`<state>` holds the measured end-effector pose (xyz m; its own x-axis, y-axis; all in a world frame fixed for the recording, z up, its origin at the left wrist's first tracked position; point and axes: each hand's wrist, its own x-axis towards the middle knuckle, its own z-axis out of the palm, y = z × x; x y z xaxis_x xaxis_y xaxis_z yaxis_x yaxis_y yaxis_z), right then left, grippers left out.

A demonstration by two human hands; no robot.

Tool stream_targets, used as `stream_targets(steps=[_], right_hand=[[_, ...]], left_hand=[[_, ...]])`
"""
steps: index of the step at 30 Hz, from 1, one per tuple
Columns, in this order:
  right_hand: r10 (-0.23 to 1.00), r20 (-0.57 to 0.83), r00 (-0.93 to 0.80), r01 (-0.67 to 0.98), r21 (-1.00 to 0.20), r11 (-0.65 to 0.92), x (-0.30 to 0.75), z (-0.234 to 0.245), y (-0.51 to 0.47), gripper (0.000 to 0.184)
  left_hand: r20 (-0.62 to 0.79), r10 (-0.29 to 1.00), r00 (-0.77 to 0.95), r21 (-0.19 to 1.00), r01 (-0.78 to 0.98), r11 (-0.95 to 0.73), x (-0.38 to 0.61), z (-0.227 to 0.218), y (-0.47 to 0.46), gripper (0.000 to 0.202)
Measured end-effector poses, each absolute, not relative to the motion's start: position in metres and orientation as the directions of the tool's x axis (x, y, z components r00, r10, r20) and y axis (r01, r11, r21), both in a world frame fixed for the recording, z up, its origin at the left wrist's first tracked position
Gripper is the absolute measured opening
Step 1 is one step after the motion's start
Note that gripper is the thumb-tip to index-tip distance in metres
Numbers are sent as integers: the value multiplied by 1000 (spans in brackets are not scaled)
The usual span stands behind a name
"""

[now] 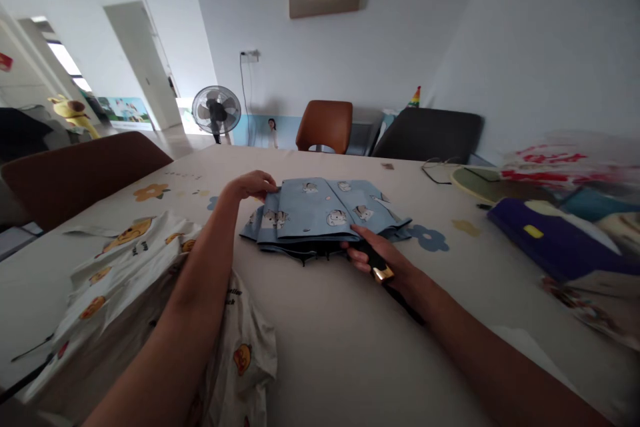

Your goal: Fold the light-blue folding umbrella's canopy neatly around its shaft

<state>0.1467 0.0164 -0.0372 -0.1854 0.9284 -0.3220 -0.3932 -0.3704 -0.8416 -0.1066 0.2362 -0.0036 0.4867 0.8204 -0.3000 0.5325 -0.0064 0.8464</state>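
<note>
A light blue folding umbrella [327, 210] with small cartoon prints lies collapsed on the table [350, 347], its canopy gathered in pleats. My left hand [250, 185] is closed in a pinch on a fold of the canopy at its far left edge. My right hand [383, 259] grips the umbrella's black handle [381, 269], which has a gold band, at the near side. A black wrist strap trails from the handle under my right forearm.
A white printed garment [125, 280] lies at the near left, under my left forearm. At the right sit a purple case [545, 240], glasses [440, 170], a round mat and red-printed bags. Brown chairs [325, 125] stand around the table; a fan stands behind.
</note>
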Motion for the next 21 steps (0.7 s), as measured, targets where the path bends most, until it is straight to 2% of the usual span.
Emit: stream_targets(steps=[4, 9, 15, 18, 21], right_hand=[[920, -336, -204, -417, -820, -392, 149, -40, 19, 37], [918, -323, -230, -442, -806, -394, 151, -36, 17, 28], [883, -436, -175, -388, -794, -468, 149, -24, 12, 19], [884, -454, -111, -341, -818, -463, 148, -27, 12, 17], [881, -454, -133, -309, -825, -472, 149, -34, 15, 20]], left_hand=[[-299, 844, 446, 804, 595, -29, -106, -2, 237, 18], [-263, 850, 456, 806, 588, -67, -104, -1, 235, 20], [-292, 843, 451, 768, 636, -74, -103, 2, 229, 26], [-259, 877, 405, 643, 750, -156, -100, 10, 227, 23], [-58, 940, 335, 471, 840, -270, -78, 20, 219, 22]])
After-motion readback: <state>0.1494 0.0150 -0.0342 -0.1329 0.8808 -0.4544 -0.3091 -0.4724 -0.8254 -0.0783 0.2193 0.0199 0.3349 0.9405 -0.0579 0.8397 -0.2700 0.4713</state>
